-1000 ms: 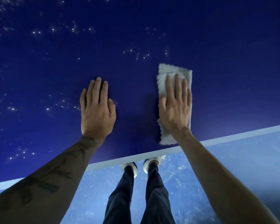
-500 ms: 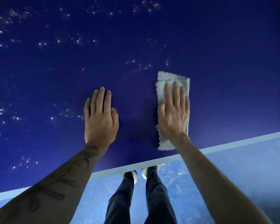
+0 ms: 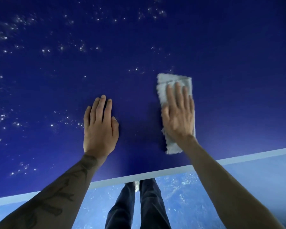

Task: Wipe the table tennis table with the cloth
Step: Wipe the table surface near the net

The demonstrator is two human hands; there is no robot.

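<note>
Two hands lie flat in the head view: left hand [image 3: 100, 128], fingers straight, rests on the dark blue table tennis surface [image 3: 221, 63]; right hand [image 3: 178, 116], fingers straight, presses the folded pale grey cloth [image 3: 163, 91] near the white front edge [image 3: 139, 176]; white specks [image 3: 61, 47] dot the blue

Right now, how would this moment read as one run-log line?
phase: wipe | right hand: flat, pressing cloth | left hand: flat on table | white specks: left and far side
</note>
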